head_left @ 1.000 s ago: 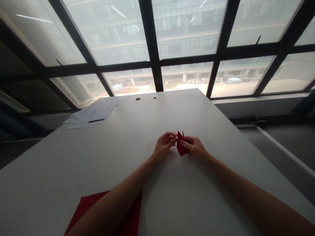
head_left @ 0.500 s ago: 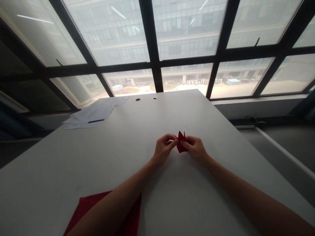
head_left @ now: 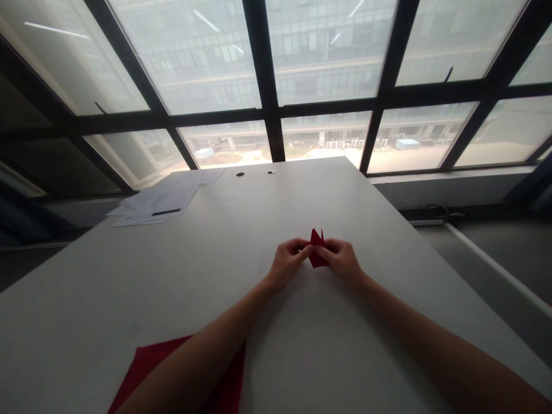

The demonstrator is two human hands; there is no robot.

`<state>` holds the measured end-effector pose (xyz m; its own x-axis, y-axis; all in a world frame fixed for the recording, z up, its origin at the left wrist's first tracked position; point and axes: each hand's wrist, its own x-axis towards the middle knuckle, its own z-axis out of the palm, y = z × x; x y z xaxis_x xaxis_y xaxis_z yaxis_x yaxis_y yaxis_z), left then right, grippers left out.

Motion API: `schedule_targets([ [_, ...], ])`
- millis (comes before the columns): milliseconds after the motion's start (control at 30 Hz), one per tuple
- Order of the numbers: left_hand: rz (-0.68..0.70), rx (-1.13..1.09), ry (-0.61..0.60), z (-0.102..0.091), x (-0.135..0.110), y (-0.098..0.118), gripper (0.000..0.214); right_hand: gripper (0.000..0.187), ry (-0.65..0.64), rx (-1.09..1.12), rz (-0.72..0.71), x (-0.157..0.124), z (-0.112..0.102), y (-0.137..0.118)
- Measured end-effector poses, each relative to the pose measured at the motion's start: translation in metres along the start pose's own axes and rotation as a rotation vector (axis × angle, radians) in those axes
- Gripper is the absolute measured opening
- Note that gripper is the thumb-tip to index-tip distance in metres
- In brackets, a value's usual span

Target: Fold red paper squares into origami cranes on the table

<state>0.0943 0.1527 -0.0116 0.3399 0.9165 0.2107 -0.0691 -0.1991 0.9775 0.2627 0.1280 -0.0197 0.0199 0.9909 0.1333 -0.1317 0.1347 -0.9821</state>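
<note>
A small piece of folded red paper (head_left: 318, 260) with pointed tips standing up is held between my hands, just above or on the white table (head_left: 259, 213); I cannot tell whether it touches. My left hand (head_left: 290, 260) pinches its left edge between thumb and fingers. On the other side, my right hand (head_left: 342, 257) is closed on it, the thumb pressed flat against the near face. Fingertips behind the paper are hidden. Partly under my left forearm lies a larger red sheet (head_left: 150, 362) near the table's front.
Several white papers (head_left: 168, 192) lie at the table's far left, with a dark strip (head_left: 167, 212) on them. Two round holes, one a cable hole (head_left: 240, 174), sit near the far edge. Dark-framed windows (head_left: 328, 132) stand beyond. A white pole (head_left: 495, 264) runs along the right.
The left fingers have closed in nearer to the folded paper's left edge. The paper stays in both hands at almost the same spot; the view has shifted very slightly.
</note>
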Motion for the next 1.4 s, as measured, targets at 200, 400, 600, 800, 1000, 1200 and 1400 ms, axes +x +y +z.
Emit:
schedule_targets([
  [200,-0.006,-0.040,0.049,-0.0015,-0.0009,-0.0007,0.024,0.030,-0.063,-0.053,-0.028,0.0010,-0.0002,0.0053],
  [400,0.014,0.020,0.053,-0.0005,-0.0001,0.0011,0.026,0.027,-0.070,-0.085,-0.022,-0.0001,0.0008,0.0018],
  [600,0.017,0.024,0.059,0.0011,0.0004,0.0031,0.027,0.028,-0.072,-0.046,-0.005,0.0007,0.0013,0.0013],
  [800,-0.076,0.056,0.026,0.0043,-0.0004,0.0022,0.033,0.034,0.002,0.087,0.033,0.0042,-0.0028,0.0020],
  [1000,-0.029,0.048,0.114,0.0008,-0.0003,-0.0028,0.034,0.034,-0.022,0.057,0.007,0.0035,-0.0008,0.0006],
  [1200,-0.025,-0.018,0.116,0.0018,0.0006,-0.0034,0.029,0.031,0.014,0.020,-0.012,0.0025,0.0003,0.0024],
  [1400,-0.038,0.041,0.049,0.0030,-0.0004,-0.0006,0.031,0.036,0.072,-0.022,-0.029,0.0040,-0.0015,0.0051],
])
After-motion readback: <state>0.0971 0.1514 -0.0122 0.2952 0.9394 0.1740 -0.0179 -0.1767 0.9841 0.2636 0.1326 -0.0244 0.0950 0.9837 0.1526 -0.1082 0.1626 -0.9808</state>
